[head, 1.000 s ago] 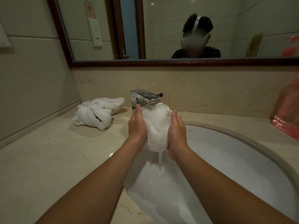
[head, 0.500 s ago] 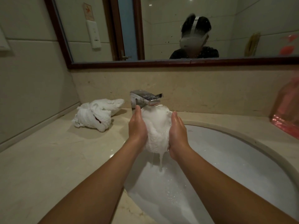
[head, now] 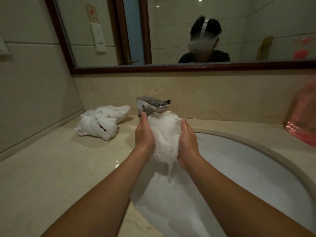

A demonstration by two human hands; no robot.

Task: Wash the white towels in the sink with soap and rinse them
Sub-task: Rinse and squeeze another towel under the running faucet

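Head view: left hand (head: 144, 136) and right hand (head: 187, 142) cup a wet white towel (head: 165, 134) between the palms, fingers wrapped round its sides, both grasping it. The towel is bunched into a ball, held right under the spout of the chrome faucet (head: 153, 104), above the back left part of the white sink (head: 256, 177). Water streams off the bottom of the towel into the basin; droplets on the sink wall. A second white towel (head: 100, 122), twisted and crumpled, with a small dark red mark, lies on the beige desk (head: 51, 168) left of the faucet, apart from the hands. Pink translucent bag (head: 302, 117) on the desk at far right, blurred. Dark-framed mirror (head: 171, 31) above the backsplash reflects the person, a door and a wall socket.
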